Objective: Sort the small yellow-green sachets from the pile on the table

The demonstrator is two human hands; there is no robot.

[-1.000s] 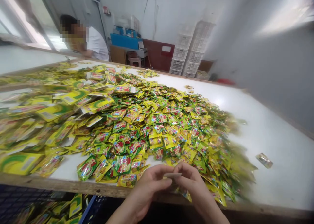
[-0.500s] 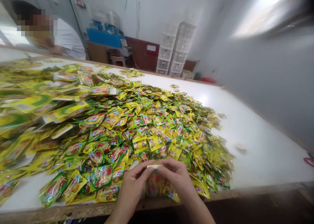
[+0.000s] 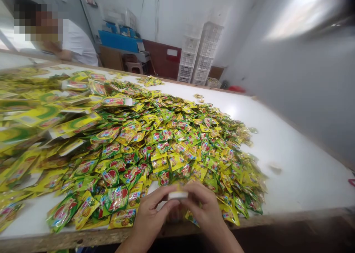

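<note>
Between both hands, near the table's front edge, is a small carton (image 3: 178,195) with its white end facing me and some yellow above it. My left hand (image 3: 154,208) pinches its left side between thumb and fingers. My right hand (image 3: 203,205) grips the right side the same way, slightly blurred. Under and around the hands spreads a big heap of small yellow and green candy packets (image 3: 172,142) with watermelon pictures. The lower part of the carton and whatever lies right below it are blurred.
Several flat yellow cartons (image 3: 74,125) lie on the heap at left. The white table (image 3: 299,164) has a wooden front edge (image 3: 263,218). Across it sits a person (image 3: 79,44) in white. Stacked white crates (image 3: 205,53) and a blue bench (image 3: 119,41) stand behind.
The carton has tipped so that more of its white end shows, and my thumbs have dropped lower on it. The view has shifted slightly; the heap looks the same.
</note>
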